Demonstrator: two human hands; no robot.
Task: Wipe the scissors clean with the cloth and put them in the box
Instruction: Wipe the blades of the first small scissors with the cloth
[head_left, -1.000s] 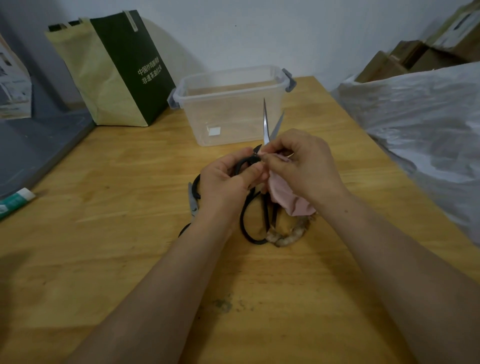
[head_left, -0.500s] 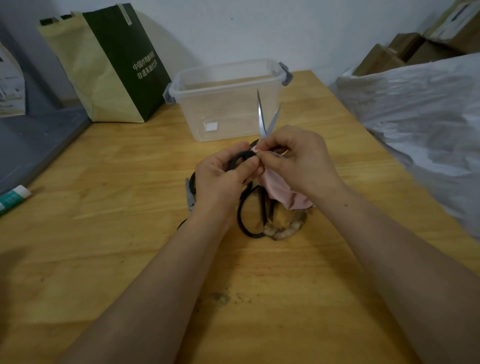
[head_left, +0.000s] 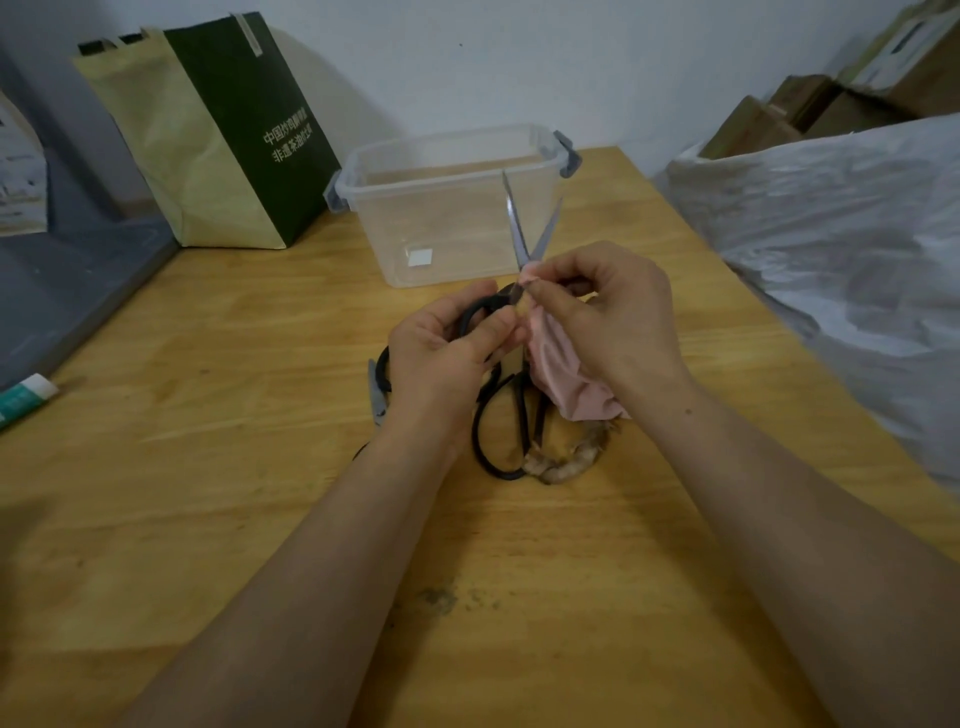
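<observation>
My left hand grips the black handle loop of a pair of scissors, whose two steel blades point up and stand slightly apart in front of the box. My right hand pinches a pink cloth against the base of the blades; the rest of the cloth hangs below the hand. The clear plastic box with grey latches stands open just behind my hands. More black-handled scissors lie on the table under my hands, partly hidden.
A green and tan paper bag stands at the back left. A white and green tube lies at the left edge. Crinkled white plastic sheet borders the wooden table on the right. A grey surface lies left.
My hands and the held scissors stay nearly in place. The right fingers with the cloth have shifted slightly up to the blade base. The view has drifted a little.
</observation>
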